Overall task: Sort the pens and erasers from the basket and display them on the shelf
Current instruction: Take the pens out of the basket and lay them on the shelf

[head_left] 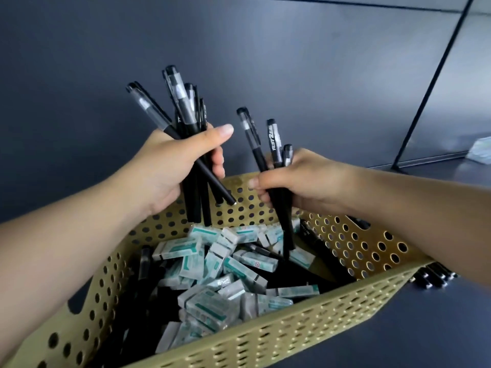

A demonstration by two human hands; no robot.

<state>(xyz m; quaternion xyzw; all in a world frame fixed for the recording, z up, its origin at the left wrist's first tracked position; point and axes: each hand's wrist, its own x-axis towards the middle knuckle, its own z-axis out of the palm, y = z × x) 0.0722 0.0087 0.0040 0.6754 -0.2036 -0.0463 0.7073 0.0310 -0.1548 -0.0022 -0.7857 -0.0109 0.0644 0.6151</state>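
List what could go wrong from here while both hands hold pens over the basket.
1. The left hand grips a splayed bundle of black pens; the angled one low in the fist may slide out into the perforated yellow basket.
2. The right hand holds three pens loosely fanned; merging them with the bundle could drop one.
3. Dropped pens could sink among the boxed erasers, forcing re-sorting.

1. A dark blue-grey back wall (265, 62) fills the upper view.
2. A thin black upright divider (430, 83) slants down at the right.
3. A pale, blurred bundle (481, 150), perhaps wrapped packets, lies at the far right edge.
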